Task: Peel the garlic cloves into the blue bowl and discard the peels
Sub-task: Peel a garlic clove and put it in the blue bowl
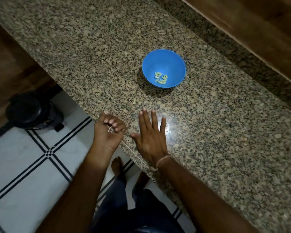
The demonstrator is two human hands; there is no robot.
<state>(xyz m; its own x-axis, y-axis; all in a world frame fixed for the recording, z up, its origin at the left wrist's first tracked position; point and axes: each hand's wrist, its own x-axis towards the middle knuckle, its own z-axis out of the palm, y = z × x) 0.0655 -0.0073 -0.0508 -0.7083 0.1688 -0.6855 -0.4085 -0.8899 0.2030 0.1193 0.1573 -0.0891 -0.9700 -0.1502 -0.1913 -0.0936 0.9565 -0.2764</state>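
While the right hand (149, 140) lay flat on the worktop (91, 56), fingers (145, 120) straight, the left hand (107, 130) cupped peels (109, 129) at the edge, lower centre. Bin (30, 111) stood left, nearer that hand; blue bowl (164, 56) with cloves (160, 78) above.

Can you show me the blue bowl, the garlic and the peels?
blue bowl (160, 63): head view, on its bare inner wall.
garlic cloves (160, 78): head view, middle of the pile in the bowl.
peels (109, 129): head view, pale strip in the cupped left hand (107, 134).
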